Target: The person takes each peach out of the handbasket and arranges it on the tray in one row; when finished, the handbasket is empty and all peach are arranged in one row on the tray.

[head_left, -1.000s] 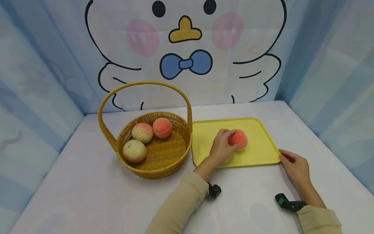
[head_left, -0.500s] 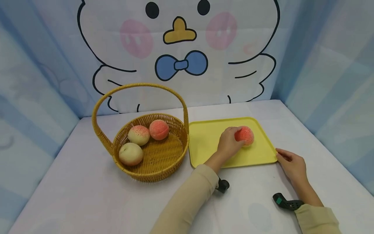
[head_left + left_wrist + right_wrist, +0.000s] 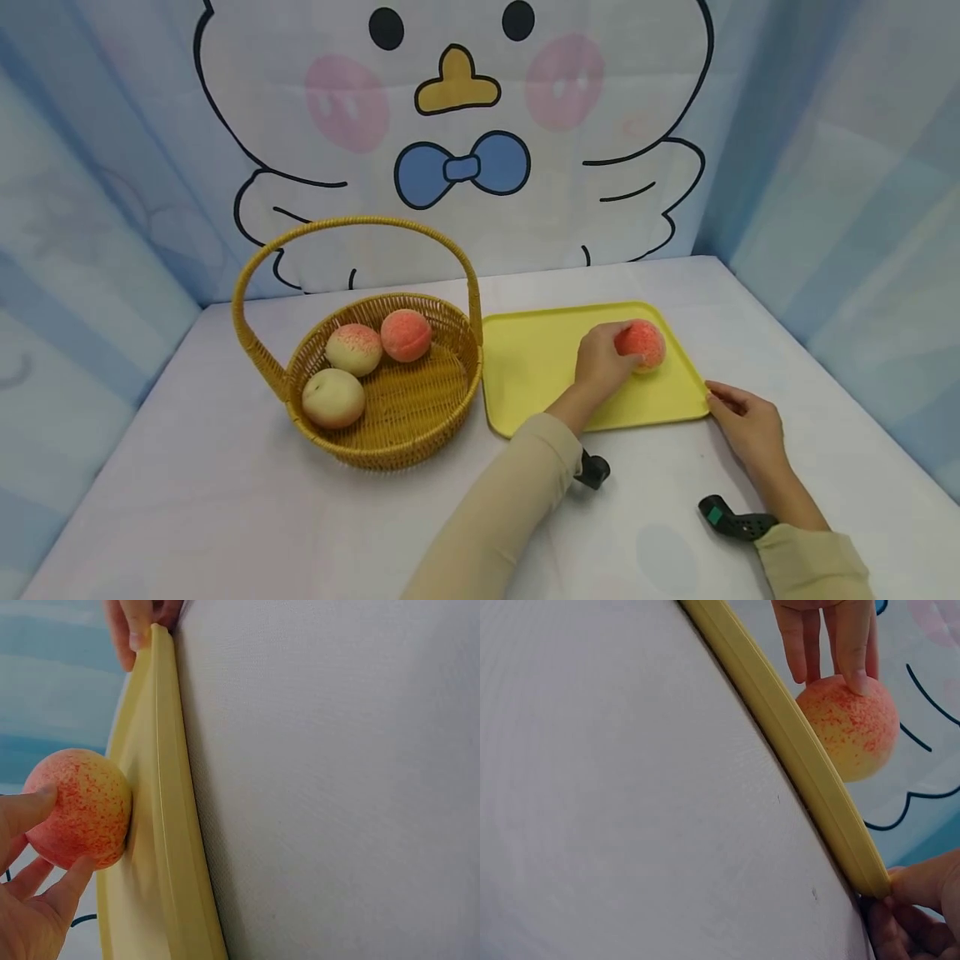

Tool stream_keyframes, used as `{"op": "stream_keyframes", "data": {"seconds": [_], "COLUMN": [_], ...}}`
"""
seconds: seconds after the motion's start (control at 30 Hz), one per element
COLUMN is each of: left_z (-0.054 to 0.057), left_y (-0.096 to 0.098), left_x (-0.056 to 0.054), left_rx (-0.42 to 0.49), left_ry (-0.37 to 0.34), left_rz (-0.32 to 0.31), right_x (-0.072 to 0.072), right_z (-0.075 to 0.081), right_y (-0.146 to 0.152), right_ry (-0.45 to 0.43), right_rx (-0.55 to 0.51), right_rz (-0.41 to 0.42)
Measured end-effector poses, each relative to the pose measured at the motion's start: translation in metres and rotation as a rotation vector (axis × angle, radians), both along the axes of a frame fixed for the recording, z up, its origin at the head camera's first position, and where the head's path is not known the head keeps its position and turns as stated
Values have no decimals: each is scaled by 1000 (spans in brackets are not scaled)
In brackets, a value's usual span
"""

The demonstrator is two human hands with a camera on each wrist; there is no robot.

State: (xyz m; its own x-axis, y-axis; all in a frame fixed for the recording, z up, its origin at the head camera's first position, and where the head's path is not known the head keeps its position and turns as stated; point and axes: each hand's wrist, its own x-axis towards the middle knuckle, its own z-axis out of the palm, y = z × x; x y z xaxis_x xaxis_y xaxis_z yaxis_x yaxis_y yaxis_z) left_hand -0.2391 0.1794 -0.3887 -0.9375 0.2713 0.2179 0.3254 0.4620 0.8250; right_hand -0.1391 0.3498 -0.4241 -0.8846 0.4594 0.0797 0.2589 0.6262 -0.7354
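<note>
From where I stand, the peach [image 3: 649,346] is at the right end of the yellow tray [image 3: 528,358], on it or barely above it; I can't tell which. The person's left hand [image 3: 602,362] has it from the side, thumb and fingertips curled round the ball. The right hand [image 3: 750,423] pinches the tray's near right corner, thumb above and fingers under the rim. Off to the left, the basket [image 3: 411,408] holds three more peaches [image 3: 354,349].

The peach looks like a foam toy, so I'd guess it's light and gives a little under pressure, with a matte skin that shouldn't slip; too hard a squeeze might dent it. Being round, it could roll if let go carelessly. Best to hold it round its widest part. The tray seems thin and stiff, easily steadied by its rim.
</note>
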Motion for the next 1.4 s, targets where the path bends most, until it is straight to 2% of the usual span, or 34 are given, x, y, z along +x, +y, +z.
{"op": "stream_keyframes", "data": {"seconds": [0.37,0.7,0.97,1.23,1.4], "left_z": [2,5,4,5,5], "left_y": [10,15,21,27,32], "left_x": [-1,-1,0,0,-1], "left_rx": [5,-39,-23,-48,-31], "left_ry": [-5,-14,-35,-49,-39], "left_rz": [8,9,-1,2,8], "right_x": [-2,0,3,2,1], "right_z": [-1,3,5,3,3], "right_y": [0,-2,-1,-1,0], "right_ry": [-16,5,41,21,7], "right_rx": [-18,-22,-7,-15,-24], "right_rz": [-23,0,12,3,-4]}}
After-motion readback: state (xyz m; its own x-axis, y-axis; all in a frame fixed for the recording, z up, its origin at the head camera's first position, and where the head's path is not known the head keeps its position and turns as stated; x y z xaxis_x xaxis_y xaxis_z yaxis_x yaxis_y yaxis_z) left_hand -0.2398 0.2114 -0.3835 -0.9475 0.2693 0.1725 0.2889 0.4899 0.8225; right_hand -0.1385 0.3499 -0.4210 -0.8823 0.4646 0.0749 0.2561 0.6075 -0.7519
